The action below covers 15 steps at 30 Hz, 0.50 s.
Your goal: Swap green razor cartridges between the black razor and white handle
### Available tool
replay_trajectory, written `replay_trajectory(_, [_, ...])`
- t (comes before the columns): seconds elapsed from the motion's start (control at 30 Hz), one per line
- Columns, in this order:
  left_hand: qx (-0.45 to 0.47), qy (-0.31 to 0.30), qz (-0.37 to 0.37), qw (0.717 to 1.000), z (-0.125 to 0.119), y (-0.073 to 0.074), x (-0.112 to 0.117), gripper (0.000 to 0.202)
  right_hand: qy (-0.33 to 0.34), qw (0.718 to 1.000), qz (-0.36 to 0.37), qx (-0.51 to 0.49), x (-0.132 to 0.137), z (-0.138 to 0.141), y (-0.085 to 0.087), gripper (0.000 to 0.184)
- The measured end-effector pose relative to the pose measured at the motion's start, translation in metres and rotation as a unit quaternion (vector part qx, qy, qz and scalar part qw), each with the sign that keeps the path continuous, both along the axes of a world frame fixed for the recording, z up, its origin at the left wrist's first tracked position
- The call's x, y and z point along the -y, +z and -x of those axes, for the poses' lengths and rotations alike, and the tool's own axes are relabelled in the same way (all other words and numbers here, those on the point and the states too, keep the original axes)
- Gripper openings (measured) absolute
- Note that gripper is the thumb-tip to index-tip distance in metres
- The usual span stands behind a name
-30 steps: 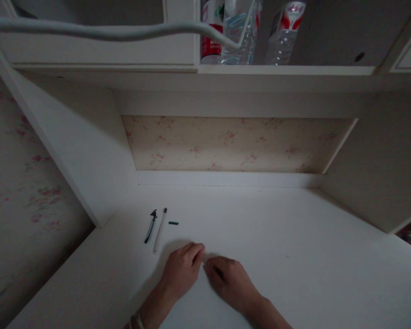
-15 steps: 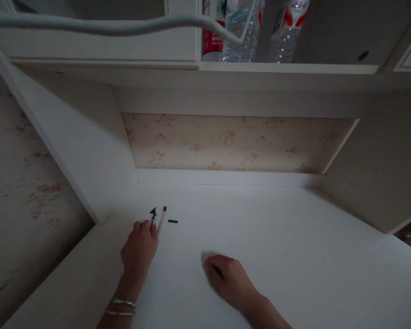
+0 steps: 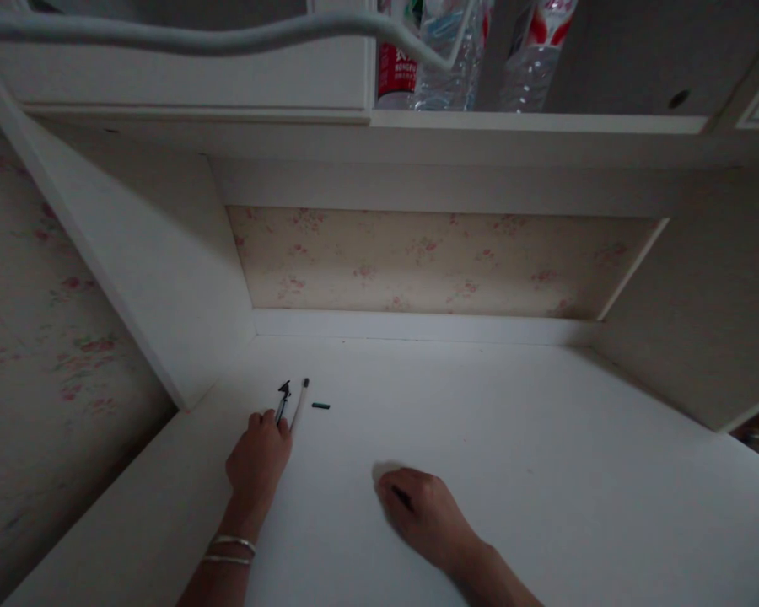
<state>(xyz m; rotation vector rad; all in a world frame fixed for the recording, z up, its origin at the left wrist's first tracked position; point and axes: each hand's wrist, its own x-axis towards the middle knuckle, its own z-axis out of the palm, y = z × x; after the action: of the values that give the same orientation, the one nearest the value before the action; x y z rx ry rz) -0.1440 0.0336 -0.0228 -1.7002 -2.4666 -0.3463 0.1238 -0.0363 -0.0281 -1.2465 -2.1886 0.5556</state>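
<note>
Left hand: yours (image 3: 258,455) covers the lower handle of the razor (image 3: 284,389), thumb and forefinger either side; whether they press it, cannot tell. Presumably you choose the handle as the slim part, away from the head. The white stick (image 3: 300,405) runs down beside your thumb (touching or not, unclear); the green strip (image 3: 320,406) lies beyond. Right hand: yours (image 3: 425,514) rests well apart on the table (image 3: 512,405), fingers curled in, perhaps for support; anything inside is hidden. Razor: left part of the table, dark angular head pointing away from you, visible handle thin, part pale, part dark.
</note>
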Motion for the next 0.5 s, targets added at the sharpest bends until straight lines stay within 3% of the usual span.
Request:
replay_trajectory(0.37, [0.023,-0.002,0.0,1.0,0.004,0.0,-0.003,0.04,0.0,1.0,0.012,-0.004,0.001,0.0,0.0,0.023])
replay_trajectory(0.5, [0.157,-0.046,-0.08,0.983,-0.005,0.008,-0.005,0.038,0.0,0.999,0.021,-0.031,0.002,0.0,0.001,0.024])
